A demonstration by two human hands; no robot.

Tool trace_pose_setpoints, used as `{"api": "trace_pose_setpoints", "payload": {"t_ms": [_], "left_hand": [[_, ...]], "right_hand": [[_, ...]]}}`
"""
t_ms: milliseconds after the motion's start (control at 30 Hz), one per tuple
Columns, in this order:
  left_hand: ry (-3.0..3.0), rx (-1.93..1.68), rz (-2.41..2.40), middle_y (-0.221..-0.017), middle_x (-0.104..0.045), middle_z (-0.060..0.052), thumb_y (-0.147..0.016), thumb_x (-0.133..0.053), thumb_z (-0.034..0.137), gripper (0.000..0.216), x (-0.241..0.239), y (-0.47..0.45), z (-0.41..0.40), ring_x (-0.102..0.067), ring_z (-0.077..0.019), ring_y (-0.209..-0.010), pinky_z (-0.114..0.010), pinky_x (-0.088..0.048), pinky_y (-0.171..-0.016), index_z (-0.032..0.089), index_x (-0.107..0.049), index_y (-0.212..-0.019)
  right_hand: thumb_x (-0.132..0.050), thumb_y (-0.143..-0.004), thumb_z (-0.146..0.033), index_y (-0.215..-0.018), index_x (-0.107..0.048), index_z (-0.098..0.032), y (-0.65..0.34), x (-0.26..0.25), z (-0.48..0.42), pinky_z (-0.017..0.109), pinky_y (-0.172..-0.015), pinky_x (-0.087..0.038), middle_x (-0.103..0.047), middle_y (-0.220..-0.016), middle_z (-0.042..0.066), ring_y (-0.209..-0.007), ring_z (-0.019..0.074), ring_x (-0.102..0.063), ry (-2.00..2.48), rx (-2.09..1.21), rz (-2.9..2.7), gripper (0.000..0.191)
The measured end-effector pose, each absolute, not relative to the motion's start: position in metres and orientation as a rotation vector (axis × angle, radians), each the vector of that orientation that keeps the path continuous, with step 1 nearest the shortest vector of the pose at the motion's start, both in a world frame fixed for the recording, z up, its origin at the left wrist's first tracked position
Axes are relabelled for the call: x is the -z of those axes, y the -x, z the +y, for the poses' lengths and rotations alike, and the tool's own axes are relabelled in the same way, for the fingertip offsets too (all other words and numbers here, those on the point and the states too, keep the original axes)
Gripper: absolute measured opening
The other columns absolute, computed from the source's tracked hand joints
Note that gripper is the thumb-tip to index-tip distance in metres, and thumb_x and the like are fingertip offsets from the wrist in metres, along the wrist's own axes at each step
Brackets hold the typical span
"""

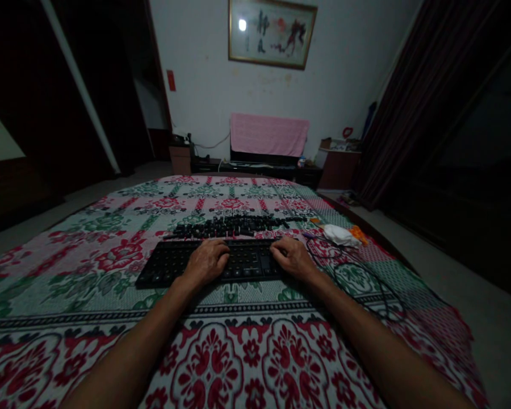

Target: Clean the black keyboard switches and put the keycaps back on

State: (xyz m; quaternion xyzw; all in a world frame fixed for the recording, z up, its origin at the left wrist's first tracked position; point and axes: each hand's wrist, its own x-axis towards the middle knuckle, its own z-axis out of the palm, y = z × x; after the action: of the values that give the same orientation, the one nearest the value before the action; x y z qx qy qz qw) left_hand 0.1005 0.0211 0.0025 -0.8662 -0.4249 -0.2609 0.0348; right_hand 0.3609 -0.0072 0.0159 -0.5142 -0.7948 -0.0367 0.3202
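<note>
A black keyboard [166, 264] lies flat on the floral bedspread [111, 255] in front of me. My left hand [206, 261] rests on its middle, knuckles up and fingers curled down onto the keys; what the fingertips pinch is hidden. My right hand [293, 257] is closed around the keyboard's right end. Just beyond the keyboard lies a row of loose black keycaps [234, 225].
A white cloth [338, 234] and an orange item [358, 233] lie to the right of the keycaps. A dark cable [366, 287] loops over the bed's right side. A low cabinet with a pink cloth [269, 134] stands at the far wall. The room is dim.
</note>
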Motion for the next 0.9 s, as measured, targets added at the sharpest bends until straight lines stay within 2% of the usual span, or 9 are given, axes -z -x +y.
{"api": "trace_pose_setpoints", "payload": {"t_ms": [100,233,500,733,900], "left_hand": [[2.678,0.866,-1.271,-0.106,-0.062,-0.005,-0.082,-0.043,0.025,0.025,-0.003,-0.091,0.028,-0.054,-0.0185,-0.099,-0.035,-0.042,-0.091,0.02,-0.065,-0.093],[2.519,0.994,-1.336,-0.104,-0.062,-0.008,-0.081,-0.043,0.022,0.025,-0.001,-0.085,0.033,-0.054,-0.0205,-0.098,-0.036,-0.044,-0.088,0.017,-0.066,-0.091],[2.466,0.966,-1.389,-0.099,-0.063,-0.008,-0.08,-0.044,0.022,0.024,0.005,-0.087,0.033,-0.055,-0.0211,-0.096,-0.037,-0.044,-0.087,0.017,-0.066,-0.088],[2.453,0.949,-1.424,-0.101,-0.062,-0.008,-0.078,-0.046,0.02,0.022,0.005,-0.089,0.031,-0.054,-0.0217,-0.098,-0.037,-0.044,-0.088,0.017,-0.066,-0.088],[2.45,0.947,-1.448,-0.102,-0.062,-0.008,-0.078,-0.047,0.019,0.022,0.004,-0.089,0.03,-0.053,-0.0213,-0.099,-0.038,-0.043,-0.089,0.017,-0.065,-0.089]], "right_hand": [[-0.048,-0.08,-0.021,-0.089,-0.066,-0.018,-0.353,-0.022,0.013,0.023,-0.072,-0.039,-0.062,-0.08,0.005,-0.077,0.0138,-0.055,1.398,0.103,-2.103,0.021],[-0.049,-0.079,-0.025,-0.093,-0.067,-0.02,-0.334,-0.029,0.046,0.023,-0.072,-0.04,-0.064,-0.084,0.005,-0.079,0.0147,-0.057,1.548,0.078,-2.19,0.023],[-0.052,-0.076,-0.028,-0.102,-0.064,-0.024,-0.306,-0.033,0.081,0.021,-0.079,-0.04,-0.066,-0.1,0.002,-0.096,0.017,-0.058,1.827,-0.044,-2.228,0.029],[-0.056,-0.071,-0.029,-0.087,-0.07,-0.021,-0.299,-0.031,0.09,0.024,-0.074,-0.043,-0.068,-0.09,0.007,-0.089,0.0206,-0.061,1.982,-0.065,-2.21,0.022],[-0.057,-0.07,-0.029,-0.088,-0.07,-0.022,-0.298,-0.032,0.092,0.023,-0.075,-0.043,-0.068,-0.092,0.006,-0.089,0.02,-0.061,2.033,-0.091,-2.195,0.023]]}}
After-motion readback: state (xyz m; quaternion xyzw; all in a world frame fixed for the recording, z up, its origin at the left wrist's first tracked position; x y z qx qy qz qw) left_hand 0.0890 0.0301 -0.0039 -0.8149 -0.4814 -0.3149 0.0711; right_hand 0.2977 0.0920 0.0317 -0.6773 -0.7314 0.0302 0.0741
